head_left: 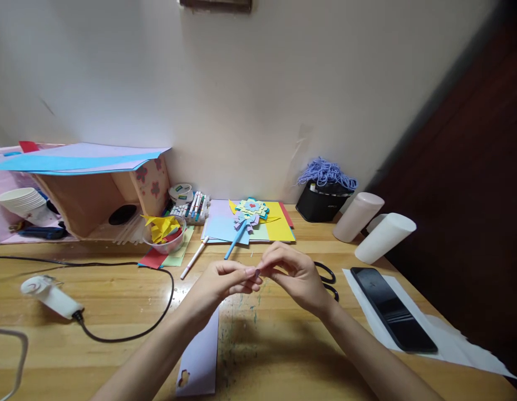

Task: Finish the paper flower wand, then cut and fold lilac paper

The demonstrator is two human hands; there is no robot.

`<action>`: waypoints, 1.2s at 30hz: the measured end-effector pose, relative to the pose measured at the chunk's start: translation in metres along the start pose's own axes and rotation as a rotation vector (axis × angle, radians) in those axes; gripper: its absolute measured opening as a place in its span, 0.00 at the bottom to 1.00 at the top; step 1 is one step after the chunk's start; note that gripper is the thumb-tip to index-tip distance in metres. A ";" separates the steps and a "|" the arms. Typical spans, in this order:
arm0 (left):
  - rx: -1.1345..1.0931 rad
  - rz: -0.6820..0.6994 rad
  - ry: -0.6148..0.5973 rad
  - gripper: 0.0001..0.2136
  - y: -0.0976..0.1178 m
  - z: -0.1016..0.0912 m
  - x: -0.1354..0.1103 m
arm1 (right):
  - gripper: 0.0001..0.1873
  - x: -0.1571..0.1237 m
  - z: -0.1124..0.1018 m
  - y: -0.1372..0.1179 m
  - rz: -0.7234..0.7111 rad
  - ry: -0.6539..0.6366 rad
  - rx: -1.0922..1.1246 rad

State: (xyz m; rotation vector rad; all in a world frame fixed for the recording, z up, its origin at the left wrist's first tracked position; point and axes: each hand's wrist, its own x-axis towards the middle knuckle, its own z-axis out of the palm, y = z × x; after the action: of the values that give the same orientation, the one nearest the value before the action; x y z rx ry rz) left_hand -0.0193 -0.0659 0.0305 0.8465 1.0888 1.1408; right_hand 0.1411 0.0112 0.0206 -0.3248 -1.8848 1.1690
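Over the middle of the table, my left hand (235, 278) and my right hand (294, 273) meet at the fingertips. Both are closed in a pinch on a small purplish piece (257, 273), mostly hidden by the fingers; its kind is too small to tell. Under my left forearm lies a lavender paper sheet (202, 356) with a flower-shaped hole near its lower edge. Black-handled scissors (331, 292) lie partly hidden behind my right hand. Beyond the hands, a layered paper flower (252, 207) with a blue stem (236, 239) rests on coloured paper sheets (279, 223).
A white glue gun (53, 298) with a black cord lies left. Behind it stand a cardboard box (87, 200) and a bowl of paper scraps (164, 236). A white marker (195, 258) lies nearby. At right are a phone (392, 309), paper rolls (385, 238) and a black holder (320, 203).
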 end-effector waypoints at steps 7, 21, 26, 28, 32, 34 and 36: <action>0.070 0.062 0.051 0.10 -0.002 0.002 0.001 | 0.07 0.000 -0.001 0.000 -0.096 -0.035 -0.104; 0.207 0.156 0.169 0.10 0.000 0.005 0.000 | 0.15 -0.004 -0.001 0.004 -0.440 -0.037 -0.450; 0.199 0.225 0.235 0.10 -0.002 0.008 0.001 | 0.13 -0.004 0.004 0.003 -0.394 -0.014 -0.409; 0.214 0.261 0.274 0.09 -0.006 0.009 0.001 | 0.09 -0.004 0.008 0.001 -0.222 0.028 -0.331; 0.268 0.339 0.326 0.09 -0.012 0.012 -0.002 | 0.02 -0.004 0.015 -0.005 0.180 0.032 -0.111; 0.292 0.352 0.334 0.08 -0.013 0.013 -0.004 | 0.04 -0.005 0.016 -0.007 0.284 0.017 -0.034; 0.288 0.343 0.331 0.08 -0.012 0.014 -0.004 | 0.07 -0.005 0.017 -0.007 0.344 0.019 0.022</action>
State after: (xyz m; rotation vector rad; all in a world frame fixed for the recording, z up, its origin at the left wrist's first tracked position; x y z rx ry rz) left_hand -0.0028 -0.0724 0.0241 1.1266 1.4422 1.4685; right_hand 0.1327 -0.0056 0.0208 -0.6660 -1.8446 1.4050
